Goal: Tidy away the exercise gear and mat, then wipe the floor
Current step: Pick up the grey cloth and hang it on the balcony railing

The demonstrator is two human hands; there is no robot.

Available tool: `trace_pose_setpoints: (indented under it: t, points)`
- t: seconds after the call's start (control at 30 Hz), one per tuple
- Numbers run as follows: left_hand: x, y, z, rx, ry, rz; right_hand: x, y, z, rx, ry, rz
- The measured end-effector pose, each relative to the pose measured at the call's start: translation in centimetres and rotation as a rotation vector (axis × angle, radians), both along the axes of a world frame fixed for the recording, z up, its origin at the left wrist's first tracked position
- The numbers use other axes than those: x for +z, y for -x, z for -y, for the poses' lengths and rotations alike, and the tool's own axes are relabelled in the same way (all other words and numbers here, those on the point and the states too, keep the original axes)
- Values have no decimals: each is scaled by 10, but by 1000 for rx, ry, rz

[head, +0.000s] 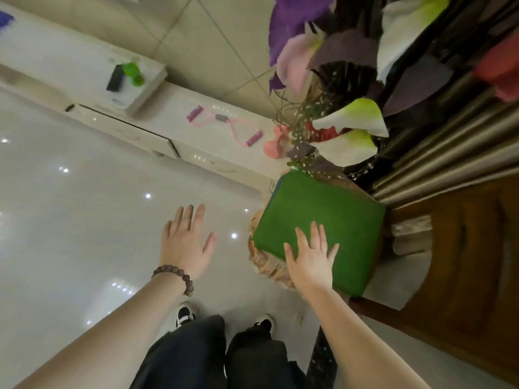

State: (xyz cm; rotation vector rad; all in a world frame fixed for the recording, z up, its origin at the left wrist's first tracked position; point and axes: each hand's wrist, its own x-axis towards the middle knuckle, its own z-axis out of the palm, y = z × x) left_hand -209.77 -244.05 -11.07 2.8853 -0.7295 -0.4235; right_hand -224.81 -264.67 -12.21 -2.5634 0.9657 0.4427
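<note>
The folded green mat [317, 220] sits on a woven basket [269, 265] below the flowers [348, 130]. The right hand [311, 262] lies flat and spread on the mat's near edge; the left hand [185, 245] hovers wide and empty, left of the mat. Beyond it, on the ledge, a pink band [224, 124] waits. Risk: the mat overhangs — a nudge could tip it off.

One folded green mat [317, 220], one pink resistance band [224, 124], two hands.

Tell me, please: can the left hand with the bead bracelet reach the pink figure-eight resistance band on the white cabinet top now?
Probably yes, with a forward lean. The left hand is open, empty, and hovers above bare floor. The pink figure-eight resistance band lies uncovered farther ahead, with nothing between them.
</note>
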Motion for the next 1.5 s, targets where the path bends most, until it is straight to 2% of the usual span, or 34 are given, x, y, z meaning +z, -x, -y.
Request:
trace_pose_setpoints:
  t: [0.27, 0.5, 0.63, 0.77, 1.17, 1.5]
  points:
    - [33, -12, -143, 463, -45, 0, 31, -99, -114, 302, -49, 9]
    - [41, -52, -296, 776, -4, -11, 43, -218, -267, 679, -1, -15]
    - [40, -79, -385, 895, 5, -22, 43, -284, -363, 809, 28, -48]
    - [38, -107, -460, 1001, 33, -64, 48, -341, -449, 899, 43, -12]
    - [41, -202, -606, 1250, 83, -19, 56, -468, -624, 1111, 27, 35]
    - [13, -382, -776, 1322, -29, -49, 23, -676, -796, 1217, 20, 46]
